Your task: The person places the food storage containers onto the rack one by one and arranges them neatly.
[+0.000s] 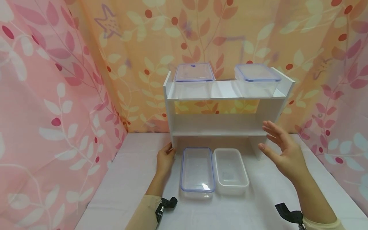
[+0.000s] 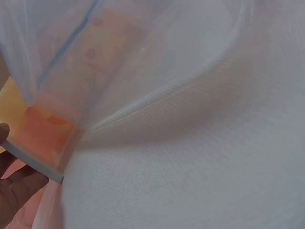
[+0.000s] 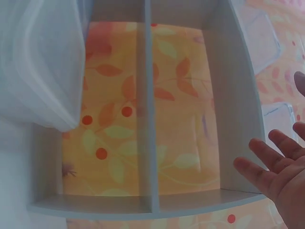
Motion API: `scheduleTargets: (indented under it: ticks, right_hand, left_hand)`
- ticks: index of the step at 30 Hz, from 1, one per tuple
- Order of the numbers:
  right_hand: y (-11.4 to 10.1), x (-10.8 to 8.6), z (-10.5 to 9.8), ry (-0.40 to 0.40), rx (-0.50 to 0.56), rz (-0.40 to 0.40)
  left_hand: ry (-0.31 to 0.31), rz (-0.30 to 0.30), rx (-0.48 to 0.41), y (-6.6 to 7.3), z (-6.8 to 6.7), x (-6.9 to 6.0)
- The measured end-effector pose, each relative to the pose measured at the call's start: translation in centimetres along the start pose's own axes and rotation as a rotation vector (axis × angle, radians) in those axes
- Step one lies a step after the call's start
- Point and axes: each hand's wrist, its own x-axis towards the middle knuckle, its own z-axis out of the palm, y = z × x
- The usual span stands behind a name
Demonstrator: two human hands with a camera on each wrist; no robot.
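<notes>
A white two-tier shelf (image 1: 215, 135) stands on the table. My left hand (image 1: 165, 158) grips the lower front edge of its left side panel, with the thumb on one face and the fingers on the other, as the left wrist view shows of the panel (image 2: 35, 162). My right hand (image 1: 287, 156) is raised near the shelf's right side, fingers extended, holding nothing. In front of the shelf lie a clear container with a blue-edged lid (image 1: 198, 169) and, beside it, a clear container with a whitish rim (image 1: 231, 169).
Two clear containers with blue-edged lids stand on the shelf's top board, one on the left (image 1: 194, 72) and one on the right (image 1: 257, 72). A white cloth (image 1: 123, 191) covers the table. Patterned curtains (image 1: 138, 80) enclose the back and both sides.
</notes>
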Motion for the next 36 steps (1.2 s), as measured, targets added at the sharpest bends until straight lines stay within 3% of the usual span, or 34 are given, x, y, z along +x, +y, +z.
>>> scheduleTargets:
  ticks: [12,24,31,36]
  right_hand:
    - [2.1,-2.6,1.8,0.013,0.068,-0.112]
    - [3.3,-5.4,3.2,-0.023,0.101,-0.024]
    - [3.6,-6.4,3.9,-0.067,0.103,0.071]
    - [4.2,-6.9,4.5,-0.072,0.099,0.061]
  left_hand:
    - [-0.010,0.006,-0.054,-0.1,0.0,0.1]
    - [-0.002,0.009,-0.047,0.0,0.0,-0.2]
    - [0.001,0.024,-0.025,0.1,0.1,-0.1]
    - [0.013,0.011,-0.015,0.2,0.1,-0.1]
